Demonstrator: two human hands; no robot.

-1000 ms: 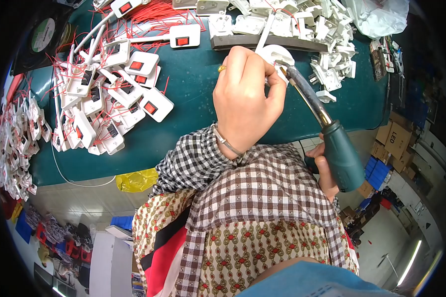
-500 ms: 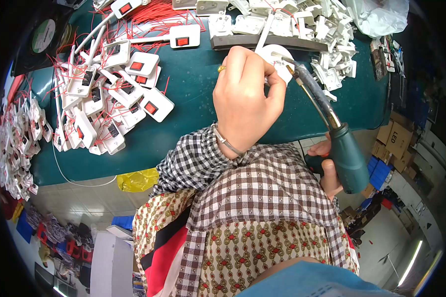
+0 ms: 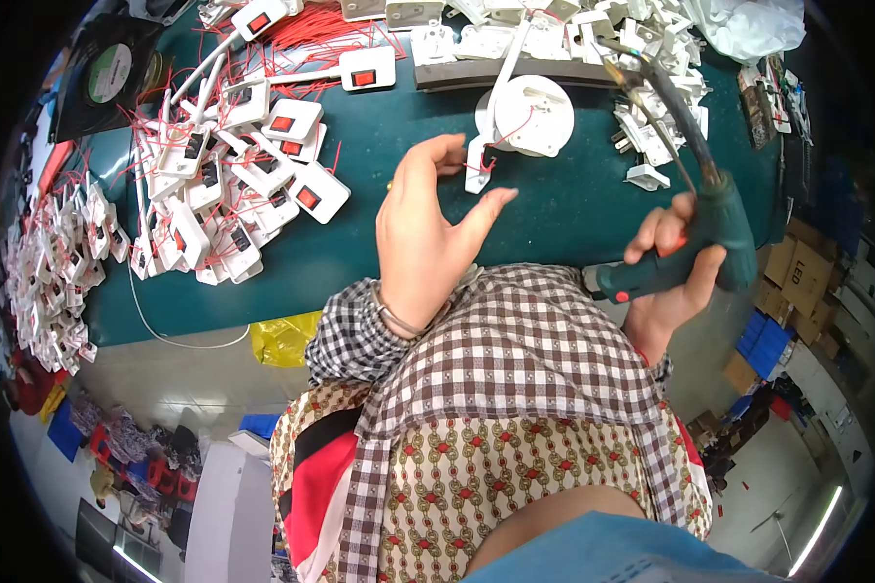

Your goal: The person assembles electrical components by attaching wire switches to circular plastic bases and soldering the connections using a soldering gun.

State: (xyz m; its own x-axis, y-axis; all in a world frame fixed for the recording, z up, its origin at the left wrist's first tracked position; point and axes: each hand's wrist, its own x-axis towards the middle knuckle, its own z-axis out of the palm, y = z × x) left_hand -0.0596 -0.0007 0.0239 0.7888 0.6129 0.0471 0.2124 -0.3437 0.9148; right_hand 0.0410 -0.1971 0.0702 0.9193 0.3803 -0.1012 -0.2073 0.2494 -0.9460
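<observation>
My left hand [image 3: 420, 238] is open above the green table, thumb and fingers apart, with nothing between them. Just beyond its fingertips lies a round white plastic base [image 3: 544, 112] with a white stem [image 3: 506, 78] and thin red wires. A small white end piece [image 3: 476, 167] with red wire ends sits closest to the fingers. My right hand [image 3: 669, 313] grips a green pistol-style soldering gun [image 3: 731, 228] by its handle. Its metal tip and thin side tube point up and left, over the pile of white parts, apart from the round base.
White housings with red switches [image 3: 308, 197] are heaped on the left of the green table [image 3: 379, 126], among red wires [image 3: 321, 39]. A dark bar [image 3: 515, 78] fronts the white plastic parts [image 3: 651, 126] at back right. A clear plastic bag [image 3: 749, 29] lies behind them.
My left hand has let go of the white piece and drawn back left, its fingers opening. The soldering gun has moved up and right, away from the round base.
</observation>
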